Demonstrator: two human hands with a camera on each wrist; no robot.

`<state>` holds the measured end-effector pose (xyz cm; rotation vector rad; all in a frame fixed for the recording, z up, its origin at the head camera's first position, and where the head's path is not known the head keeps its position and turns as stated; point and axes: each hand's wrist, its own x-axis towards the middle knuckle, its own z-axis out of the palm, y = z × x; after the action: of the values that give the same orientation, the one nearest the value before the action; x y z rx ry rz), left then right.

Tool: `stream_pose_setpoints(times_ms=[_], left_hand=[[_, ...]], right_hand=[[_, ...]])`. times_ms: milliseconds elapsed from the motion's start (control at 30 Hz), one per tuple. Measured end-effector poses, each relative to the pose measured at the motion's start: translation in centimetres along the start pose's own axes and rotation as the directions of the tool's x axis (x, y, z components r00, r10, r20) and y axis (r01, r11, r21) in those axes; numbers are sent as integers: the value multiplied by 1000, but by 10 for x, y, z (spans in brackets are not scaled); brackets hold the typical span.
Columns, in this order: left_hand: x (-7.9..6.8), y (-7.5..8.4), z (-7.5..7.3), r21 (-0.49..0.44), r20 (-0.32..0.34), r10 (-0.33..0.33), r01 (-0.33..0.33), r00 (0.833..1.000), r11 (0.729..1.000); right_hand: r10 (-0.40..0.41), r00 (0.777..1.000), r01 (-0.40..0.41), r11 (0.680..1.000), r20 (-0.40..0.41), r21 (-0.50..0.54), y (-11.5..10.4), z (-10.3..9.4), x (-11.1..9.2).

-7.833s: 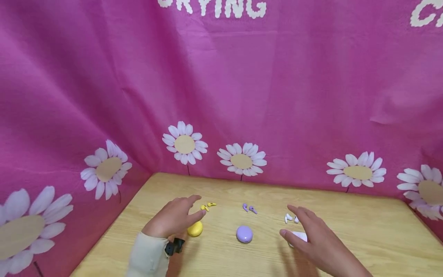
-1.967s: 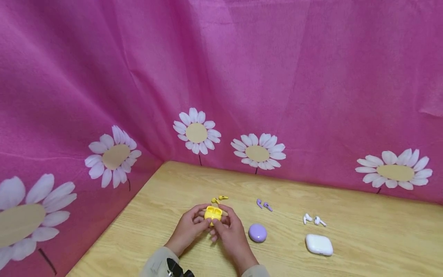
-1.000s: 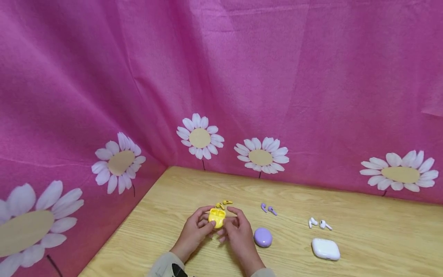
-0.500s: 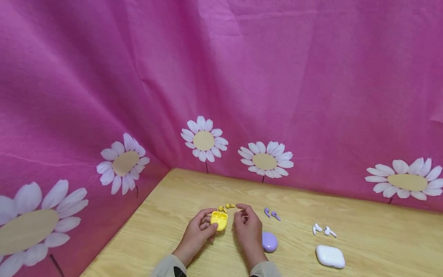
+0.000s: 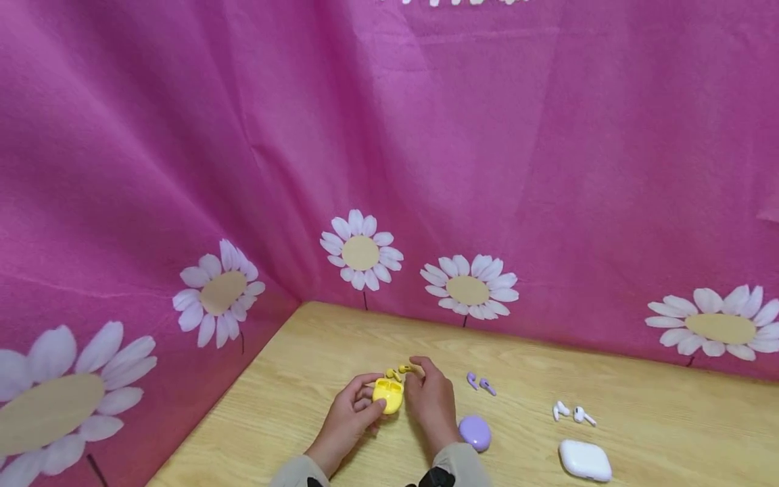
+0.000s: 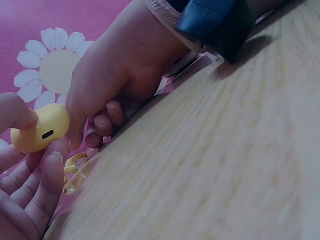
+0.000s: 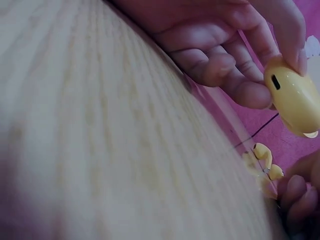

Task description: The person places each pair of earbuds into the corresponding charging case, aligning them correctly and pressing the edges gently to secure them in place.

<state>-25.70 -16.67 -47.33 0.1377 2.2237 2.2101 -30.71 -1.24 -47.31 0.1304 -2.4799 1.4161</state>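
My left hand grips a yellow earbud charging case above the table, thumb on its front and fingers behind. Two earbud slots show at its top; in the left wrist view a dark port marks the case's rounded underside. Just beyond it, two yellow earbuds lie on the wood. My right hand reaches to the right-hand one of the pair, fingers bent and fingertips right at its stem. In the right wrist view the fingertips come up against that earbud; I cannot tell whether they pinch it.
A round purple case sits right beside my right wrist, with two purple earbuds behind it. Farther right are a white case and two white earbuds. A pink flowered cloth hangs along the wooden table's back and left.
My hands have picked up the yellow case, which stood on the table at first, and its slots came into view. My right hand has since left the case and moved forward to the yellow earbuds.
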Motion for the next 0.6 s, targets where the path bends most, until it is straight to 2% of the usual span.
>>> stream_pose_setpoints(times_ms=[200,400,500,600], left_hand=[[-7,-3,3,-8,16,-5,5,1000,1000],[-4,-1,5,16,4,2,-2,1000,1000],[-2,0,6,24,0,12,-12,1000,1000],[-1,-1,6,20,6,3,-3,1000,1000]], right_hand=[[-50,995,53,998,89,-34,5,-4,-2],[-106,978,123,989,179,-86,2,-10,6],[-107,975,123,989,196,-76,1,-12,9],[-50,977,58,998,205,-35,3,-13,9]])
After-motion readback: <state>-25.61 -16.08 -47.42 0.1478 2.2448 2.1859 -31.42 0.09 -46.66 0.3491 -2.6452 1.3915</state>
